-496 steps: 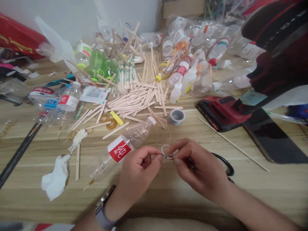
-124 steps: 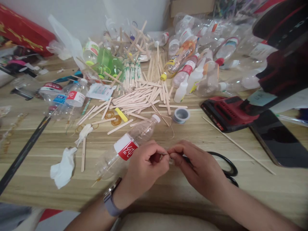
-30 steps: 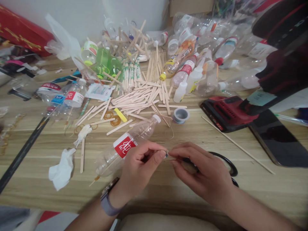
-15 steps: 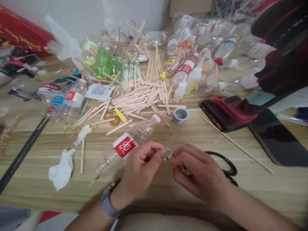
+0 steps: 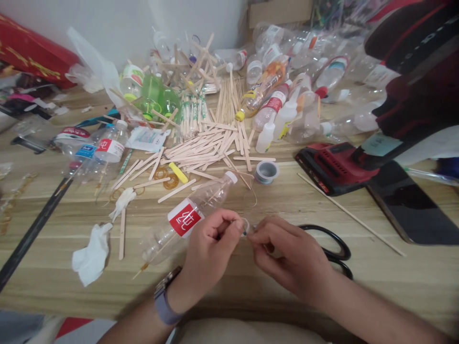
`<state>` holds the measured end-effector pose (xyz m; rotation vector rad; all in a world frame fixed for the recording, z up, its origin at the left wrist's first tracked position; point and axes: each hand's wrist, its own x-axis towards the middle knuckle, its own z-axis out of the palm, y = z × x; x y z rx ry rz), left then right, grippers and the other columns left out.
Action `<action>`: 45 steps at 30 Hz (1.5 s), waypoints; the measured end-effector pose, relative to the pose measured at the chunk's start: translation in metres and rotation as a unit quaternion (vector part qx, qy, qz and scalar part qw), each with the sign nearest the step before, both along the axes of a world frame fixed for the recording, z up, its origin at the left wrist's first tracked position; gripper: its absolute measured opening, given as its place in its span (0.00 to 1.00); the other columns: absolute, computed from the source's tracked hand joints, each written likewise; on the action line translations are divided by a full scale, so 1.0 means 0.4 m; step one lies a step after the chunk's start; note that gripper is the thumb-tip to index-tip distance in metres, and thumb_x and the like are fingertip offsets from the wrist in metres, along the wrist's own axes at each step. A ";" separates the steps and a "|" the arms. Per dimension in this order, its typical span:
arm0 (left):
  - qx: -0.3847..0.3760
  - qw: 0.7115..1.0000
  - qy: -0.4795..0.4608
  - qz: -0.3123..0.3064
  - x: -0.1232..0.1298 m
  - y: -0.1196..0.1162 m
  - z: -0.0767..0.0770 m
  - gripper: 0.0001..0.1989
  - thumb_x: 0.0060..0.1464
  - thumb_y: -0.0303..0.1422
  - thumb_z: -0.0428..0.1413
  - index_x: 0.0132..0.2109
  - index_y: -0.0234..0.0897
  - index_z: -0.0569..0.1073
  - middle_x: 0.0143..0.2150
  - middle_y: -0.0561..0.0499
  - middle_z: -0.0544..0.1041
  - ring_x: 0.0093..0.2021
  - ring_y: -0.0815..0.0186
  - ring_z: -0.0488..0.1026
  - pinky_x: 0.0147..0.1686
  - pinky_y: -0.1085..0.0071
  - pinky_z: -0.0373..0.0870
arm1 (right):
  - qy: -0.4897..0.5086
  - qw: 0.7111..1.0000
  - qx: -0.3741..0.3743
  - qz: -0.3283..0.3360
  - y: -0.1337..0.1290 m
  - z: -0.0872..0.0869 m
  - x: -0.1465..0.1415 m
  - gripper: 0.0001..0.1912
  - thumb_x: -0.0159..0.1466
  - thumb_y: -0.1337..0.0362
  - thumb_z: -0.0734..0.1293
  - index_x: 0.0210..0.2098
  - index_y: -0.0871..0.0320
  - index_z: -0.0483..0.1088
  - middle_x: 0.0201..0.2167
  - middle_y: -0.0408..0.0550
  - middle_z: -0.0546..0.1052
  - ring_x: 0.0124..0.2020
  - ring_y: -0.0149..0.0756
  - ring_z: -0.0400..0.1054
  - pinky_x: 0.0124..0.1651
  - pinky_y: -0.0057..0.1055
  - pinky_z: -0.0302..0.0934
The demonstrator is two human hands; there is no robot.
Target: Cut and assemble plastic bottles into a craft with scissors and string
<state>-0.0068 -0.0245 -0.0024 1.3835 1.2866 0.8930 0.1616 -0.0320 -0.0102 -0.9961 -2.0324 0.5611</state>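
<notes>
My left hand (image 5: 215,248) pinches one side of a small clear ring-like piece (image 5: 245,226) with a bit of green on it. On the other side of that piece, the fingertips of my right hand (image 5: 287,253) are pressed together on it. Just behind my left hand lies a clear bottle (image 5: 211,193) with a red and white label and a white cap. Black scissor handles (image 5: 339,243) show beside my right hand; the blades are hidden. Behind the hands stands a small grey cup (image 5: 267,172).
Wooden sticks (image 5: 204,145) are heaped mid-table, with many plastic bottles (image 5: 274,102) behind. A red and black power tool (image 5: 333,167) and a phone (image 5: 412,205) are at the right. Tissue (image 5: 91,253) and a black bar (image 5: 36,229) lie left.
My right hand has shifted slightly left, and the small ring-like piece between the hands has turned a little. The whole view has moved slightly.
</notes>
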 end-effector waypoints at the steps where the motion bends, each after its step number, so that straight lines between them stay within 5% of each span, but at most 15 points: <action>1: 0.009 1.000 0.003 0.008 -0.001 -0.001 -0.001 0.09 0.59 0.36 0.53 0.32 0.38 0.72 0.22 0.57 0.66 0.23 0.72 0.60 0.22 0.77 0.58 | 0.014 0.999 -0.025 -0.015 -0.002 0.001 -0.003 0.09 0.60 0.76 0.59 0.32 0.55 0.65 0.23 0.40 0.69 0.25 0.28 0.64 0.28 0.23 0.58; 5: 0.052 0.998 0.015 0.010 -0.005 -0.006 -0.005 0.10 0.61 0.36 0.52 0.34 0.38 0.72 0.23 0.56 0.70 0.24 0.71 0.64 0.24 0.76 0.61 | 0.070 0.991 -0.096 -0.061 -0.001 0.007 -0.011 0.08 0.58 0.72 0.63 0.36 0.54 0.65 0.28 0.40 0.73 0.27 0.28 0.70 0.31 0.24 0.65; 9: 0.098 0.994 0.046 -0.012 -0.005 -0.012 -0.007 0.10 0.62 0.36 0.52 0.36 0.38 0.74 0.26 0.53 0.75 0.26 0.70 0.69 0.26 0.75 0.64 | 0.142 0.975 -0.166 -0.036 0.006 0.007 -0.015 0.08 0.60 0.68 0.65 0.40 0.54 0.68 0.33 0.43 0.76 0.33 0.32 0.73 0.37 0.27 0.68; 16: 0.175 0.977 0.113 -0.047 -0.001 -0.017 -0.006 0.08 0.61 0.33 0.52 0.37 0.39 0.75 0.27 0.55 0.78 0.25 0.72 0.70 0.25 0.77 0.64 | 0.163 0.946 -0.271 -0.066 0.010 -0.003 -0.010 0.03 0.60 0.65 0.65 0.30 0.56 0.69 0.26 0.42 0.74 0.30 0.32 0.69 0.33 0.27 0.64; 24: 0.264 0.948 0.160 -0.074 -0.003 -0.016 -0.003 0.06 0.60 0.29 0.53 0.39 0.40 0.75 0.32 0.53 0.82 0.30 0.69 0.76 0.32 0.75 0.70 | 0.278 0.868 -0.411 -0.012 0.019 0.002 -0.013 0.06 0.57 0.62 0.67 0.29 0.56 0.66 0.24 0.41 0.72 0.26 0.30 0.67 0.30 0.26 0.62; 34: 0.300 0.937 0.153 -0.090 -0.007 -0.015 -0.004 0.06 0.61 0.26 0.53 0.40 0.39 0.74 0.32 0.54 0.82 0.31 0.70 0.77 0.33 0.76 0.69 | 0.218 0.899 -0.380 -0.013 0.019 -0.004 -0.010 0.03 0.56 0.66 0.64 0.27 0.57 0.70 0.24 0.42 0.73 0.28 0.31 0.65 0.31 0.27 0.61; 40: 0.238 0.960 0.130 -0.075 -0.001 -0.015 -0.004 0.07 0.62 0.27 0.51 0.36 0.39 0.72 0.31 0.55 0.80 0.31 0.71 0.75 0.32 0.77 0.68 | 0.190 0.904 -0.382 0.003 0.024 0.001 -0.012 0.04 0.56 0.66 0.62 0.27 0.57 0.68 0.24 0.41 0.72 0.26 0.30 0.65 0.30 0.26 0.59; 45: 0.234 0.961 0.130 -0.070 0.000 -0.017 0.000 0.07 0.62 0.28 0.50 0.36 0.39 0.71 0.31 0.54 0.78 0.30 0.71 0.73 0.31 0.76 0.65 | 0.107 0.954 -0.279 -0.033 0.019 0.010 -0.009 0.05 0.57 0.68 0.61 0.27 0.55 0.67 0.23 0.40 0.72 0.25 0.31 0.66 0.28 0.26 0.59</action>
